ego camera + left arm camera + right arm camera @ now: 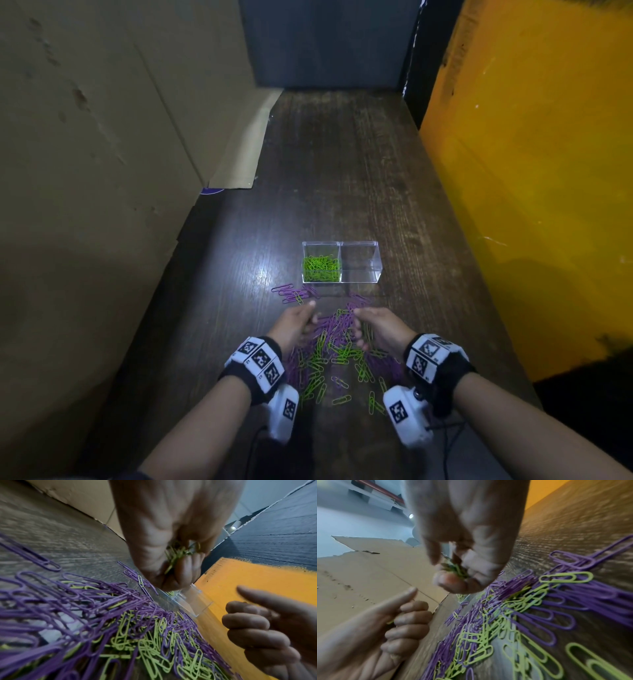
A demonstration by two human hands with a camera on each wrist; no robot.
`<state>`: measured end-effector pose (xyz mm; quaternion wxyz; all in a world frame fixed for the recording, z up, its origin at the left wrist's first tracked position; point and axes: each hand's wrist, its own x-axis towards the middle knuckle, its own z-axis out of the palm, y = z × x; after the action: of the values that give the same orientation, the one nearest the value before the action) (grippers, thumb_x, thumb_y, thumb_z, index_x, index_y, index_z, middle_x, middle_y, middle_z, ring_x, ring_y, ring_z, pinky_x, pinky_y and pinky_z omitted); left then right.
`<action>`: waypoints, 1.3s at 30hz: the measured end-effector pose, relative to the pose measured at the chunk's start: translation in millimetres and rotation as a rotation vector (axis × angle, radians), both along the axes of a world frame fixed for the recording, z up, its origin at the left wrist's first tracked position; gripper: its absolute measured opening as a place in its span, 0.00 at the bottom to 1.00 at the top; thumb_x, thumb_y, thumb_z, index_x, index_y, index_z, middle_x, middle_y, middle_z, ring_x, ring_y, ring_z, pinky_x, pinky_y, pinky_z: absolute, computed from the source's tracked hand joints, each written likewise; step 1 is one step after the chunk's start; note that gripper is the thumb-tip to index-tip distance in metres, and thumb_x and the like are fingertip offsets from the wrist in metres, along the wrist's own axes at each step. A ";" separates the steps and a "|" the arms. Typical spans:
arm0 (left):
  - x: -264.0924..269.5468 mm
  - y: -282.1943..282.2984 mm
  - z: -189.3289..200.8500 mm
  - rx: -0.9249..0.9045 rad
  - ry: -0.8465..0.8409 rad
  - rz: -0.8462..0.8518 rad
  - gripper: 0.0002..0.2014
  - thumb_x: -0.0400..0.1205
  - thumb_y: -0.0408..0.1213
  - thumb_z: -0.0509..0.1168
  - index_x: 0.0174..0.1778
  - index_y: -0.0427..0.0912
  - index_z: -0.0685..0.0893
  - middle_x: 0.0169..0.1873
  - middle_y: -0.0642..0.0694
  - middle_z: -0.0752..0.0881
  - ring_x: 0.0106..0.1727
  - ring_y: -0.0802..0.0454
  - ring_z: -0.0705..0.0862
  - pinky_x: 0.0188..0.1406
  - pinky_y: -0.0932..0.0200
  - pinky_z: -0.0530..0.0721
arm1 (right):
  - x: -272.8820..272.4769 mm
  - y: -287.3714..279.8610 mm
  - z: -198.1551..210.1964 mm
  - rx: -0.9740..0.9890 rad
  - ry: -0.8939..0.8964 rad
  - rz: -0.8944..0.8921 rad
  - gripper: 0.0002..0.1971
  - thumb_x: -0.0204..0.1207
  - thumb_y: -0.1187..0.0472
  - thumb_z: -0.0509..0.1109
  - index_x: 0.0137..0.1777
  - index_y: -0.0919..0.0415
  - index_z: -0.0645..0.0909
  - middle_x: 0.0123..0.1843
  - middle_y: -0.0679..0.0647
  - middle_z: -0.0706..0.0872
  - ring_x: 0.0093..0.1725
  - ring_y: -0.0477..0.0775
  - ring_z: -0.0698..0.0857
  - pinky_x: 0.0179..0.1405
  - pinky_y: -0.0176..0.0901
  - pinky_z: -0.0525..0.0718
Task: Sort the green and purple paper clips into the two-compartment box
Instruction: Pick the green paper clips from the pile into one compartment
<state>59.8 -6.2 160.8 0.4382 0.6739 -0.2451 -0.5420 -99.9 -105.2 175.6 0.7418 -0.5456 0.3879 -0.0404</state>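
Observation:
A clear two-compartment box (340,244) stands on the dark wooden table. Its left compartment holds green clips (321,269); its right compartment (360,262) looks empty. A mixed pile of purple and green clips (337,349) lies nearer to me, between my hands. My left hand (298,325) hovers over the pile's left side, its fingers curled round a bunch of green clips (180,555). My right hand (373,327) hovers over the right side, also gripping a small bunch of green clips (457,569). Both index fingers stick out.
A small group of purple clips (294,294) lies apart, in front of the box's left corner. A cardboard wall (102,171) borders the table on the left, a yellow wall (531,171) on the right, a dark panel (329,44) at the back.

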 end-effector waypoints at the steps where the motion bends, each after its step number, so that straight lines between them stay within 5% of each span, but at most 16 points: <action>1: 1.5 3.4 1.2 0.014 -0.113 -0.063 0.19 0.88 0.41 0.50 0.31 0.45 0.74 0.13 0.56 0.69 0.13 0.63 0.64 0.15 0.69 0.62 | -0.6 -0.2 0.3 -0.011 0.011 0.011 0.17 0.84 0.64 0.53 0.33 0.61 0.72 0.28 0.55 0.76 0.18 0.43 0.77 0.23 0.35 0.74; 5: 4.7 20.3 6.4 0.191 -0.697 -0.288 0.12 0.85 0.45 0.56 0.43 0.49 0.83 0.32 0.46 0.81 0.32 0.53 0.79 0.39 0.60 0.73 | -5.1 1.4 -11.2 -0.368 0.197 0.133 0.16 0.80 0.70 0.58 0.32 0.57 0.76 0.23 0.45 0.79 0.19 0.34 0.76 0.26 0.27 0.74; 8: 1.2 28.6 10.2 0.315 -0.984 -0.336 0.18 0.79 0.58 0.61 0.51 0.48 0.81 0.44 0.46 0.86 0.47 0.49 0.84 0.43 0.60 0.75 | -3.0 7.6 -19.8 -0.734 0.356 0.246 0.05 0.76 0.61 0.67 0.41 0.59 0.84 0.39 0.51 0.85 0.41 0.45 0.83 0.48 0.43 0.79; 11: -1.8 25.1 0.9 0.376 -1.087 -0.346 0.24 0.76 0.61 0.62 0.58 0.46 0.76 0.50 0.46 0.87 0.54 0.47 0.86 0.48 0.56 0.80 | 6.4 18.2 -19.2 -0.977 0.449 0.454 0.15 0.76 0.51 0.67 0.59 0.57 0.79 0.56 0.53 0.86 0.57 0.54 0.84 0.53 0.43 0.79; 15: -2.0 15.3 -6.6 0.404 -1.070 -0.354 0.19 0.79 0.54 0.63 0.58 0.44 0.78 0.56 0.42 0.86 0.60 0.44 0.84 0.54 0.54 0.80 | 24.3 24.9 -21.8 -1.114 0.511 0.633 0.16 0.78 0.52 0.64 0.62 0.59 0.75 0.65 0.58 0.81 0.65 0.58 0.79 0.60 0.47 0.76; 20: 20.2 10.3 -2.7 0.297 -0.822 -0.184 0.13 0.84 0.41 0.59 0.54 0.37 0.83 0.50 0.35 0.88 0.52 0.42 0.85 0.45 0.58 0.77 | 24.1 7.5 -23.8 -0.953 0.429 0.437 0.09 0.80 0.58 0.62 0.50 0.63 0.81 0.51 0.61 0.86 0.53 0.57 0.84 0.48 0.44 0.77; 22: 30.7 8.2 -2.1 0.167 -0.563 -0.026 0.13 0.85 0.35 0.56 0.52 0.30 0.82 0.36 0.30 0.84 0.39 0.41 0.84 0.32 0.57 0.74 | 23.0 -3.0 -21.3 -0.783 0.325 0.225 0.07 0.79 0.64 0.62 0.41 0.61 0.78 0.41 0.59 0.83 0.44 0.53 0.81 0.40 0.41 0.72; 25: 40.2 4.8 2.3 0.059 0.004 0.256 0.15 0.87 0.31 0.47 0.41 0.39 0.77 0.13 0.49 0.70 0.10 0.56 0.67 0.09 0.73 0.62 | 21.6 -15.7 -16.4 -0.531 0.187 -0.013 0.15 0.81 0.70 0.58 0.32 0.56 0.72 0.32 0.54 0.75 0.31 0.45 0.75 0.29 0.34 0.69; 28: 41.5 -0.5 10.4 -0.021 0.266 0.363 0.14 0.84 0.26 0.44 0.39 0.41 0.73 0.12 0.54 0.69 0.11 0.62 0.63 0.12 0.78 0.57 | 17.2 -20.6 -11.5 -0.301 0.103 -0.108 0.16 0.81 0.71 0.55 0.32 0.59 0.72 0.28 0.54 0.75 0.17 0.40 0.72 0.16 0.29 0.65; 33: 46.7 -3.0 0.8 0.015 0.224 0.290 0.12 0.87 0.29 0.47 0.45 0.40 0.75 0.21 0.49 0.71 0.13 0.62 0.67 0.09 0.76 0.61 | 6.9 -24.3 -4.2 -0.100 0.074 -0.061 0.12 0.79 0.75 0.55 0.39 0.62 0.74 0.27 0.57 0.76 0.16 0.42 0.73 0.16 0.30 0.69; 37: 44.7 -5.5 -4.2 0.112 -0.142 0.054 0.13 0.87 0.32 0.50 0.43 0.41 0.79 0.21 0.53 0.71 0.13 0.64 0.65 0.10 0.72 0.62 | -0.7 -21.1 -6.6 0.052 0.036 -0.094 0.12 0.78 0.76 0.55 0.47 0.61 0.76 0.31 0.56 0.78 0.22 0.45 0.73 0.19 0.31 0.69; 39: 37.7 -5.1 1.4 0.155 -0.424 -0.069 0.14 0.85 0.40 0.57 0.35 0.43 0.79 0.22 0.53 0.76 0.22 0.60 0.71 0.24 0.68 0.69 | 0.2 -19.9 -10.9 0.050 0.085 -0.101 0.11 0.78 0.73 0.56 0.40 0.61 0.77 0.27 0.51 0.74 0.22 0.45 0.68 0.17 0.31 0.65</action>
<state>97.5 -11.3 162.3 0.3052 0.7956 -0.3123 -0.4200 -99.7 -125.1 164.7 0.7351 -0.5077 0.4471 -0.0449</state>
